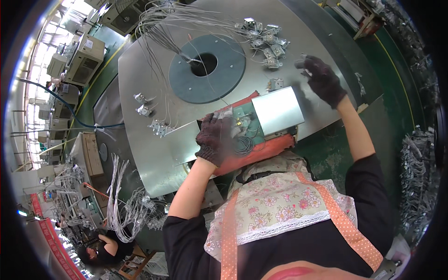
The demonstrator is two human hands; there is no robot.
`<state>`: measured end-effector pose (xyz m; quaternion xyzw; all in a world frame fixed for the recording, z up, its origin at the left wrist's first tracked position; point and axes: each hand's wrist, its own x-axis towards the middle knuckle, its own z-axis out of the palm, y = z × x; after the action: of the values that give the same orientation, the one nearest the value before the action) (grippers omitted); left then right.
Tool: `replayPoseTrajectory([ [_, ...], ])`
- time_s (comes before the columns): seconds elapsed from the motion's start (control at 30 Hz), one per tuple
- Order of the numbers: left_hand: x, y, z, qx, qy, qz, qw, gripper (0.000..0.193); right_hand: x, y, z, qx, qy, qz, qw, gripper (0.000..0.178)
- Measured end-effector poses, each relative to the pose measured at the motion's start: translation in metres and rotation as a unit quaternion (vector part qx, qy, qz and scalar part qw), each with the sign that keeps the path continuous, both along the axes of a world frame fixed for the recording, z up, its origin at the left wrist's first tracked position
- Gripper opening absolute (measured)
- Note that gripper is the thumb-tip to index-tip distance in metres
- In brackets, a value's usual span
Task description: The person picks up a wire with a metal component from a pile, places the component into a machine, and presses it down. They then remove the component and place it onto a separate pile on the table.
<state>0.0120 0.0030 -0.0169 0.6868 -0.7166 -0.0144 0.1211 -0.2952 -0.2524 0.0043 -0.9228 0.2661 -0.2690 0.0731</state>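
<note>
The left hand (pixel 216 133), in a dark glove with grey fingertips, lies near the middle of the frame over the left part of the fixture (pixel 254 125), its fingers pointing up and slightly bent; whether they pinch anything cannot be told, as the glove covers what is under it. Just right of those fingers, in the centre of the frame, sits a small metal part (pixel 241 121) with a yellowish bit, on the fixture's green surface, and below it a loose coil of grey wire (pixel 244 146). Farther right, a shiny silver plate (pixel 279 112) covers the fixture's right end, well apart from the left hand. Red cloth (pixel 261 151) runs along the near edge. The right hand (pixel 322 79), gloved alike, is in the upper right, up and right of the plate, with fingers partly curled and reaching left; it is blurred, so any hold cannot be told. Between it and the plate's upper edge, slightly left, stands a single metal block (pixel 276 84). Above, at upper centre, is a pile of similar blocks (pixel 265 39), left of the right hand and apart from it.
</note>
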Motion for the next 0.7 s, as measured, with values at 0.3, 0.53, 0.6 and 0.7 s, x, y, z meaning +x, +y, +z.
replayPoseTrajectory([
  [0.3, 0.006, -0.001, 0.002, 0.013, -0.007, -0.009, 1.0, 0.058, -0.033, 0.063, 0.047, 0.724, -0.376, 0.18, 0.55, 0.047],
  [0.53, 0.011, 0.0, -0.009, 0.008, -0.01, 0.001, 1.0, 0.059, 0.021, 0.088, 0.053, 0.512, -0.213, 0.102, 0.826, 0.056],
  [0.6, 0.014, 0.001, -0.006, 0.011, -0.013, -0.003, 1.0, 0.059, 0.024, 0.099, 0.074, 0.557, -0.24, 0.135, 0.783, 0.061],
  [0.7, 0.014, -0.002, -0.004, 0.008, -0.012, 0.002, 1.0, 0.059, 0.026, 0.099, 0.083, 0.592, -0.271, 0.223, 0.725, 0.073],
])
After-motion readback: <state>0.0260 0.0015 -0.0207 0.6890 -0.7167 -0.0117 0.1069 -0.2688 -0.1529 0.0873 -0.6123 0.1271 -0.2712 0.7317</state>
